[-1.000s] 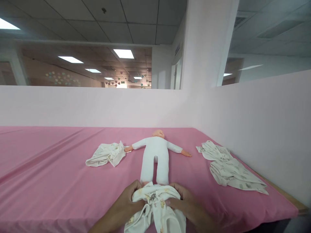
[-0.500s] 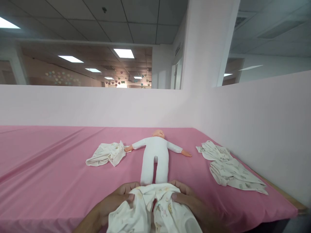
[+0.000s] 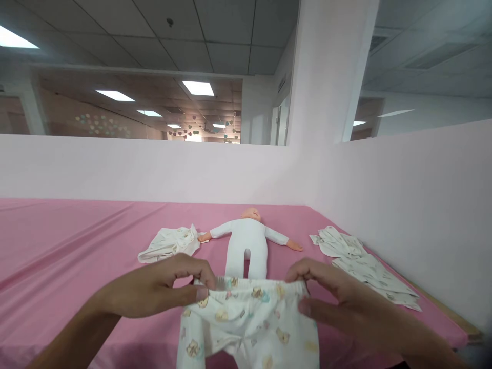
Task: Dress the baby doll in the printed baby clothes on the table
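Observation:
Small white baby pants (image 3: 249, 320) with a printed animal pattern hang by their waistband between my two hands. My left hand (image 3: 165, 284) pinches the waistband's left end between thumb and fingers. At the right end, my right hand (image 3: 330, 294) grips the waistband the same way. Just beyond the pants a baby doll (image 3: 248, 241) in a white body lies on its back, arms spread and legs toward me. The pants cover the lower part of its legs from view.
A crumpled white garment (image 3: 171, 243) lies by the doll's hand on the left. To the right are more patterned white clothes (image 3: 365, 261), near the wall. The pink sheet (image 3: 77, 266) covers the table, with a white wall (image 3: 154, 169) and windows behind.
My hands have risen and spread apart. The pants, bunched before, now hang unfolded with the waistband stretched between my hands. The doll and the other clothes stay in place.

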The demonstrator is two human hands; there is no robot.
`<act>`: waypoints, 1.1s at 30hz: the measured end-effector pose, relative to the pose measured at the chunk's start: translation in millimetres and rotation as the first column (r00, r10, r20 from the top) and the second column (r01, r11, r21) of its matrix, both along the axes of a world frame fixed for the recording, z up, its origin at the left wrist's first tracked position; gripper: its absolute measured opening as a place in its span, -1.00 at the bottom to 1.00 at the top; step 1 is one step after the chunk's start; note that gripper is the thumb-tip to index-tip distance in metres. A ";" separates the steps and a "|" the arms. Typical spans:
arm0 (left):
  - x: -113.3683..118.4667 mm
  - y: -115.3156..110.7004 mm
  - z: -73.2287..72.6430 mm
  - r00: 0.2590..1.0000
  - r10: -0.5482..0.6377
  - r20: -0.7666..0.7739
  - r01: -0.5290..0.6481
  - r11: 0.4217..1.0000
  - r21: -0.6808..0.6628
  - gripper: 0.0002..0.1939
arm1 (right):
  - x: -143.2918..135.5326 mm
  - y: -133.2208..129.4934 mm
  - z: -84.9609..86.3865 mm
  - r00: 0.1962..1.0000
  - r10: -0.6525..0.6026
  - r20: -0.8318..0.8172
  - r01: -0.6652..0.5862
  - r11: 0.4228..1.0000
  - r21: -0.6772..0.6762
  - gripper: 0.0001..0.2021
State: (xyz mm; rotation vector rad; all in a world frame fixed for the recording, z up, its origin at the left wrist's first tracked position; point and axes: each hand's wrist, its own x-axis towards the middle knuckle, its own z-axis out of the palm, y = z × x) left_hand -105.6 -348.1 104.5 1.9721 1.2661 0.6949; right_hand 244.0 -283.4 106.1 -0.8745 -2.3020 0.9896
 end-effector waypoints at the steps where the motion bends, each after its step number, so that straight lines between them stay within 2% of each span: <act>1: 1.4 -1.5 13.0 1.000 0.008 0.017 -0.009 0.999 0.034 -0.79 | -0.9 0.7 8.4 0.999 -0.040 -0.026 0.042 0.997 0.062 -0.79; 4: 5.6 -1.1 49.8 0.997 -0.027 0.071 0.024 0.999 0.036 -0.84 | -3.9 3.8 32.2 0.985 -0.121 -0.120 0.140 0.978 0.158 -0.76; 7: 8.3 2.9 79.7 0.992 -0.013 0.129 0.029 0.992 -0.120 -0.86 | -7.6 3.8 51.6 0.977 -0.150 -0.154 0.179 0.963 0.200 -0.76; 9: 10.2 5.7 93.6 0.976 0.063 0.208 -0.021 0.980 -0.197 -0.87 | -10.1 2.6 59.2 0.979 -0.149 -0.142 0.183 0.945 0.271 -0.78; 12: 17.2 9.2 105.3 0.944 0.120 0.308 -0.081 0.988 -0.134 -0.88 | -13.4 2.7 62.4 0.976 -0.166 -0.143 0.206 0.919 0.336 -0.77; 15: 29.4 12.3 108.9 0.958 0.054 0.282 -0.057 0.998 0.003 -0.86 | -18.3 4.3 62.9 0.942 -0.236 -0.240 0.295 0.923 0.248 -0.73; 17: 37.8 14.6 108.0 0.965 0.033 0.260 -0.054 0.996 0.075 -0.80 | -23.9 3.3 65.4 0.901 -0.268 -0.342 0.317 0.944 0.094 -0.70; 20: 50.2 17.4 102.9 0.944 0.048 0.325 -0.099 0.985 0.143 -0.71 | -35.4 -5.9 70.6 0.839 -0.266 -0.476 0.221 0.964 -0.149 -0.66; 22: 59.9 16.9 98.2 0.926 0.037 0.375 -0.104 0.982 0.159 -0.68 | -44.1 -17.1 72.1 0.814 -0.255 -0.522 0.159 0.962 -0.222 -0.62; 25: 77.1 11.0 92.6 0.927 -0.019 0.374 -0.055 0.981 0.186 -0.68 | -56.2 -36.4 69.8 0.833 -0.221 -0.508 0.127 0.969 -0.212 -0.56; 28: 92.8 2.9 90.1 0.946 -0.069 0.316 -0.012 0.969 0.249 -0.73 | -64.8 -49.3 64.7 0.877 -0.166 -0.450 0.125 0.985 -0.119 -0.50; 33: 105.6 -6.9 86.8 0.978 -0.104 0.182 0.021 0.914 0.406 -0.77 | -72.3 -47.7 57.5 0.872 -0.237 -0.429 0.282 0.958 0.045 -0.50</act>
